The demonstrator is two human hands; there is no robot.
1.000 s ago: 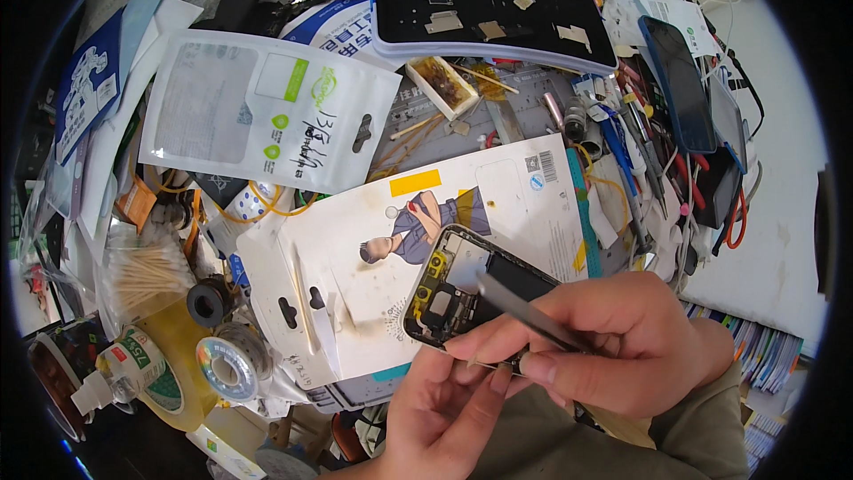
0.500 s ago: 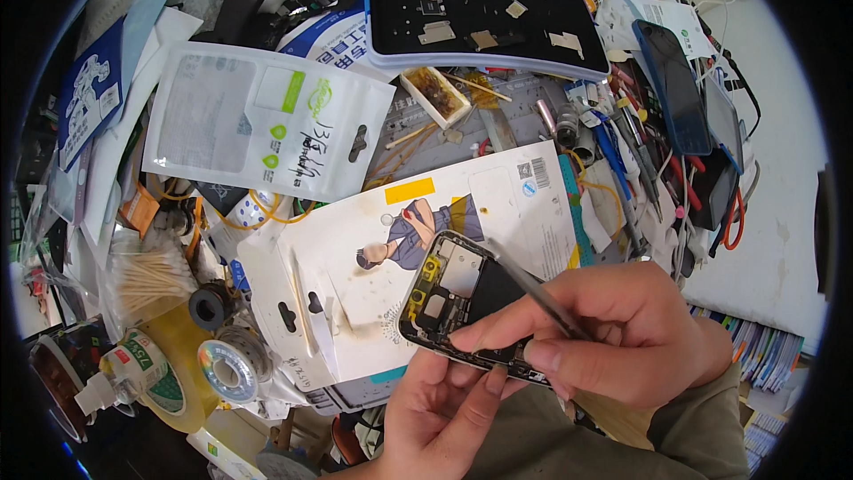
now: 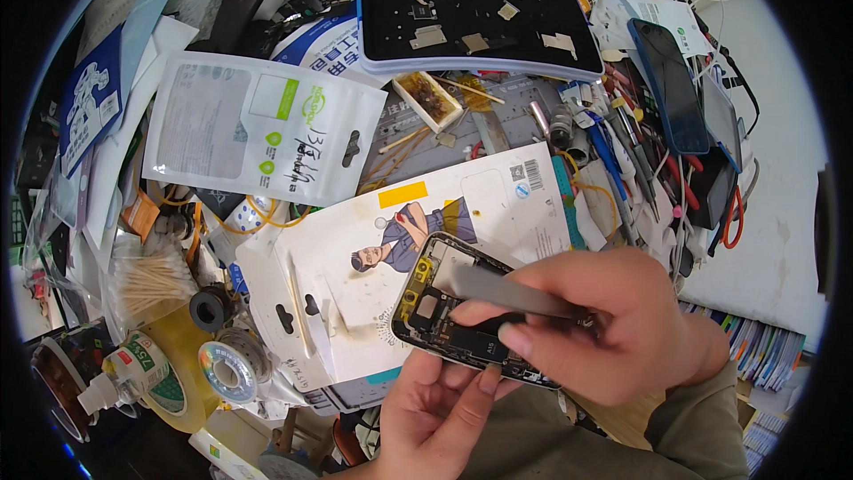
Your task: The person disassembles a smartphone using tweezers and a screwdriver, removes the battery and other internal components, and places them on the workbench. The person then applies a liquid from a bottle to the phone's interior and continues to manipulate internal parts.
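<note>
An opened phone (image 3: pixel 442 335) with bare inner parts, a dark battery and yellow-ringed camera openings sits tilted over the front edge of a white card package. From below, my left hand (image 3: pixel 440 413) grips its lower edge, with thumb and fingers along the rim. My right hand (image 3: pixel 613 324) reaches over the phone from the right, closed round a flat grey metal tool (image 3: pixel 506 292). Motion blurs the tool, whose wide end points up and left over the phone. The right index fingertip and thumb are close above the phone's inside; whether they touch it I cannot tell.
Beneath the phone lies the white card package (image 3: pixel 524 227). A blue-rimmed tray (image 3: pixel 480 65) with small metal parts stands behind. Cotton swabs (image 3: pixel 151 280), a solder spool (image 3: pixel 233 369) and a spray bottle (image 3: pixel 133 369) crowd the left; pens, tools and another phone (image 3: pixel 671 89) the right.
The grey tool has swung lower and flatter across the phone, and my right hand has shifted slightly up. More of the phone's inside shows under the fingers. My left hand keeps its hold.
</note>
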